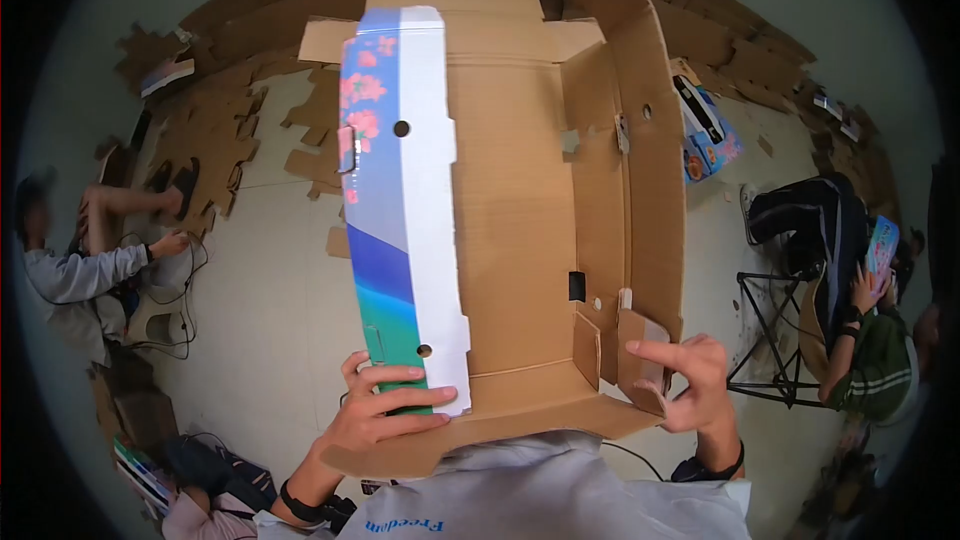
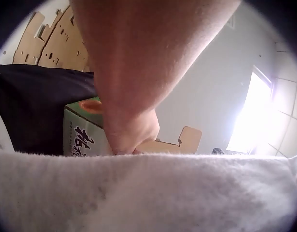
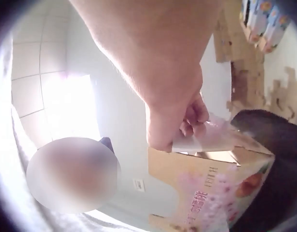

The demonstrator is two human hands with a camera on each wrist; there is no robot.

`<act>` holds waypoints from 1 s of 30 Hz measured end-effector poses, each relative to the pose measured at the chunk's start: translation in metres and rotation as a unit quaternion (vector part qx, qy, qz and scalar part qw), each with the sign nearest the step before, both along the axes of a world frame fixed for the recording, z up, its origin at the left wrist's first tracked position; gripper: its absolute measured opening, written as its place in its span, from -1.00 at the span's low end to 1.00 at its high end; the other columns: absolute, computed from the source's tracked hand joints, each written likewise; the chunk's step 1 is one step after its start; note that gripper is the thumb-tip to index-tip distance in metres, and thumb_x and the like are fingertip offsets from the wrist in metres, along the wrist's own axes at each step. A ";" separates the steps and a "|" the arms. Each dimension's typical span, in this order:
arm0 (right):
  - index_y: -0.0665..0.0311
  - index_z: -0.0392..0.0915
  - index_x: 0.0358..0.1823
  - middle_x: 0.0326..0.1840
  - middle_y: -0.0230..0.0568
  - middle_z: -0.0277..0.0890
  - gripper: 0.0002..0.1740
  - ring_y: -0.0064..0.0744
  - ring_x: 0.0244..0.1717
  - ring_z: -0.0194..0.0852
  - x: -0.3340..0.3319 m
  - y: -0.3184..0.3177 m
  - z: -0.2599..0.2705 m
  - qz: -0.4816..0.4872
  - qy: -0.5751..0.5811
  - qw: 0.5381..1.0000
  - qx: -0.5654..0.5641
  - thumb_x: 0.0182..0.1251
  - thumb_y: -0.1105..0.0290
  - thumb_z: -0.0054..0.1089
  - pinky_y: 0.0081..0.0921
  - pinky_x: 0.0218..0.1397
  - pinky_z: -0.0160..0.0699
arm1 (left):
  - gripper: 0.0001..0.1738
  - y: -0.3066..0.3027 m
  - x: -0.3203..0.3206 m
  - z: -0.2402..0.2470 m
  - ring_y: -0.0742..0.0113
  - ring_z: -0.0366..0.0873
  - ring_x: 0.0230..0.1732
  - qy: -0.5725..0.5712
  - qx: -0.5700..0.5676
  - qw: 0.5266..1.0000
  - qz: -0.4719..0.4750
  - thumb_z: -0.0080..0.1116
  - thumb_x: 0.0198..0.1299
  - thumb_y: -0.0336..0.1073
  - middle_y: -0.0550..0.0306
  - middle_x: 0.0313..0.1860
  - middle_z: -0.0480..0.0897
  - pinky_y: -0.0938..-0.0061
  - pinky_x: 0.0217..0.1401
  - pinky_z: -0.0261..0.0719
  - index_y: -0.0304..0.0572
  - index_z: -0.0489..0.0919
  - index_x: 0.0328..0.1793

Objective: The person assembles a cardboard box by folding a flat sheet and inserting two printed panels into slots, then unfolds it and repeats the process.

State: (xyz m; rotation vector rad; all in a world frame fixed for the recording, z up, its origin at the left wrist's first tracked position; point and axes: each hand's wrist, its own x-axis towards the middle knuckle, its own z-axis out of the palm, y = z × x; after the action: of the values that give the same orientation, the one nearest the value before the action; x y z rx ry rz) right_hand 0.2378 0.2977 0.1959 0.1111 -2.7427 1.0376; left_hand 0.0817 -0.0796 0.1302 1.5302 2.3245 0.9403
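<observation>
A large cardboard box (image 1: 515,230), plain brown inside, lies partly folded against the person's front. Its left side panel (image 1: 380,180) leans inward, showing pink blossoms, blue and green print and a white strip. My left hand (image 1: 390,405) grips that panel's near end, fingers laid across the print; its thumb is hidden. At the near right corner my right hand (image 1: 695,375) holds a small flap (image 1: 640,350), index finger stretched along it and thumb lower down. Printed outer faces of the box show in the left wrist view (image 2: 81,133) and right wrist view (image 3: 206,193).
People sit at the left (image 1: 90,260) and right (image 1: 870,330). A black folding stool frame (image 1: 775,340) stands by the right one. Flat cardboard pieces (image 1: 200,130) lie on the floor, and a printed blue box (image 1: 705,130) sits behind the right wall.
</observation>
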 end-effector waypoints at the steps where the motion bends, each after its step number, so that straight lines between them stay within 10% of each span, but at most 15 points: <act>1: 0.20 0.81 -0.16 -0.62 -0.41 0.62 -0.70 -0.55 -0.70 0.57 -0.006 0.003 -0.008 -0.017 0.024 0.998 -0.049 0.00 0.55 0.56 -0.62 -0.59 0.39 | -0.75 0.001 -0.002 0.003 0.39 0.45 0.43 0.000 -0.013 1.000 -0.008 0.44 0.20 -0.09 0.70 0.34 0.74 0.09 0.69 -0.16 0.51 0.88 0.01; 8: 0.17 0.65 -0.58 -0.80 -0.41 0.38 -0.68 -0.40 -0.80 0.40 -0.039 0.009 0.004 0.111 -0.059 0.980 -0.153 0.21 0.34 0.67 -0.50 -0.69 0.22 | -0.68 -0.002 -0.002 0.019 0.36 0.42 0.50 -0.004 -0.075 0.997 -0.018 0.40 0.24 -0.10 0.80 0.36 0.70 0.00 0.69 -0.10 0.55 0.84 0.11; 14: 0.18 0.67 -0.58 -0.82 -0.44 0.46 -0.66 -0.46 -0.83 0.46 -0.045 0.006 0.004 0.075 -0.128 0.986 -0.070 0.30 0.28 0.62 -0.51 -0.72 0.25 | -0.74 0.002 0.000 0.025 0.36 0.45 0.46 0.106 -0.090 0.989 -0.047 0.42 0.24 -0.12 0.79 0.33 0.73 -0.01 0.76 -0.18 0.55 0.86 0.04; 18: 0.20 0.69 -0.36 -0.52 -0.35 0.73 -0.81 -0.30 -0.54 0.74 -0.071 -0.046 0.014 0.238 -0.162 0.952 0.104 0.45 0.36 0.46 -0.42 -0.49 0.58 | -0.73 0.009 0.004 0.006 0.38 0.54 0.38 0.038 -0.042 0.998 -0.040 0.42 0.25 -0.16 0.67 0.33 0.74 0.03 0.73 -0.17 0.40 0.85 0.07; 23: 0.32 0.65 -0.22 -0.34 -0.11 0.71 -0.75 -0.20 -0.32 0.76 -0.098 -0.037 -0.040 0.226 -0.150 0.934 -0.231 0.62 0.30 0.22 -0.27 -0.26 0.68 | -0.62 0.016 0.003 -0.005 0.35 0.61 0.26 -0.077 0.103 0.992 0.016 0.58 0.13 -0.09 0.41 0.06 0.84 0.04 0.71 -0.11 0.07 0.82 0.07; 25: 0.39 0.62 -0.11 -0.32 -0.07 0.68 -0.70 -0.14 -0.27 0.73 -0.088 -0.017 -0.044 0.215 -0.135 0.853 -0.457 0.68 0.26 0.14 -0.24 -0.18 0.69 | -0.49 0.017 0.008 -0.017 0.31 0.63 0.22 -0.110 0.168 0.977 0.075 0.63 0.12 -0.07 0.30 -0.05 0.85 0.01 0.67 -0.01 -0.07 0.74 0.15; 28: 0.50 0.60 0.21 -0.18 -0.15 0.73 -0.62 -0.13 -0.02 0.76 -0.060 0.026 -0.057 0.145 -0.127 0.552 -0.812 0.73 0.27 0.08 -0.24 0.09 0.75 | -0.29 0.025 0.018 -0.040 0.22 0.62 0.22 -0.097 0.248 0.950 0.163 0.66 0.14 -0.04 0.15 -0.11 0.82 -0.04 0.57 0.16 -0.19 0.55 0.29; 30: 0.55 0.53 0.27 -0.01 -0.02 0.69 -0.53 -0.09 0.14 0.70 -0.039 0.017 -0.047 -0.030 -0.082 0.754 -0.651 0.72 0.19 0.11 -0.22 0.24 0.69 | -0.18 0.026 0.021 -0.042 0.14 0.55 0.28 -0.063 0.244 0.951 0.177 0.67 0.14 -0.02 0.03 0.00 0.76 -0.06 0.51 0.22 -0.21 0.43 0.37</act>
State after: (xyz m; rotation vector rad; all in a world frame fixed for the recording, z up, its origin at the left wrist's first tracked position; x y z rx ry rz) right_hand 0.1986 0.3149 0.1494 -0.2938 -1.4773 2.6722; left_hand 0.1030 -0.0534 0.0886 1.1526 2.4330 1.7552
